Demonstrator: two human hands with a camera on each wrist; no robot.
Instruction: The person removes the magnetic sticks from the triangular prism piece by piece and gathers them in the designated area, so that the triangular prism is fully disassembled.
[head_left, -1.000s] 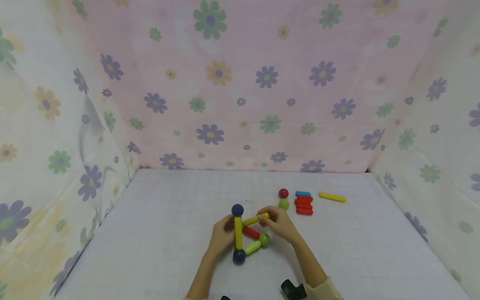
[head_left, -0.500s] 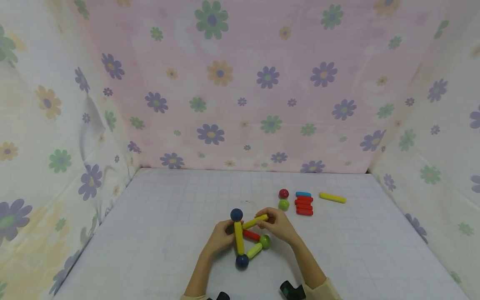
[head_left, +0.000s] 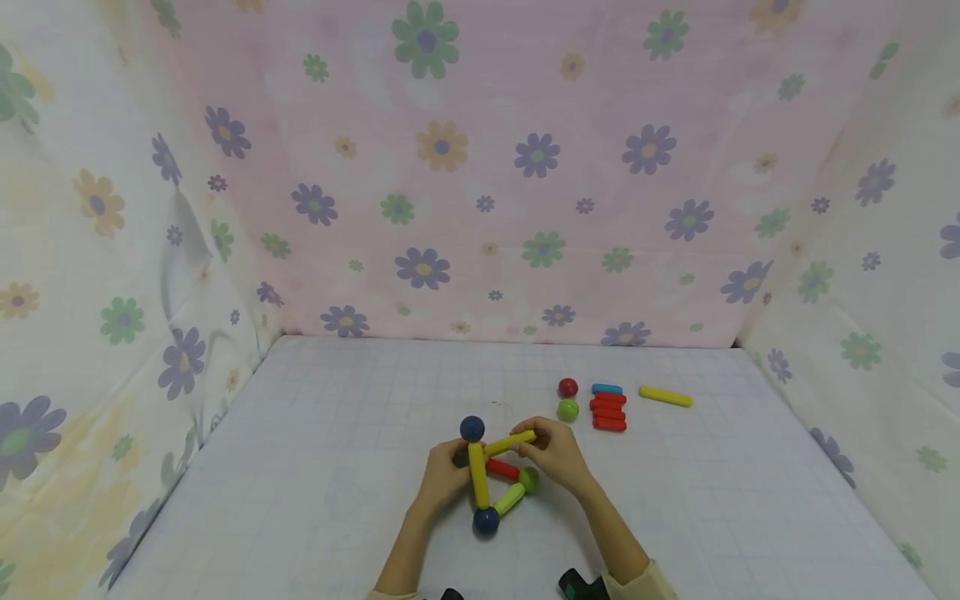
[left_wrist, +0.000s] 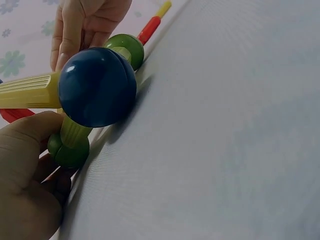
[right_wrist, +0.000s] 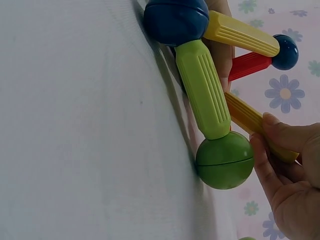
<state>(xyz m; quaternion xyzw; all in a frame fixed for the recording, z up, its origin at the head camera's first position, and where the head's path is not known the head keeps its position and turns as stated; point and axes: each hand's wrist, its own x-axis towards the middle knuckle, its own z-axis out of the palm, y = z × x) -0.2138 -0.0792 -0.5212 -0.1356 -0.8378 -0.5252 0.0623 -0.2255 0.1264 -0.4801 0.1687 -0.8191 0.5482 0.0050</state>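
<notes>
A ball-and-rod construction stands on the table between both hands. Two dark blue balls, an upper (head_left: 472, 429) and a lower (head_left: 486, 522), are joined by a yellow rod (head_left: 478, 477). From the lower one a light green rod (right_wrist: 204, 90) leads to a green ball (right_wrist: 225, 160); behind lies a red rod (head_left: 503, 470). My left hand (head_left: 442, 477) grips another green ball (left_wrist: 69, 151) at the construction's left side, thumb and fingers around it. My right hand (head_left: 557, 454) pinches the far end of a second yellow rod (right_wrist: 242, 113), whose other end reaches toward the construction; their contact is hidden.
Behind and right of my right hand lie a red ball (head_left: 567, 387), a loose green ball (head_left: 567, 410), a blue rod (head_left: 607, 389), several red rods (head_left: 609, 412) and a long yellow rod (head_left: 665, 396). Flowered cloth (head_left: 495, 208) encloses the white table (head_left: 315, 467).
The construction has shifted and turned slightly, its blue balls coming a little nearer the front. Both hands keep their holds, the right still pinching the yellow rod.
</notes>
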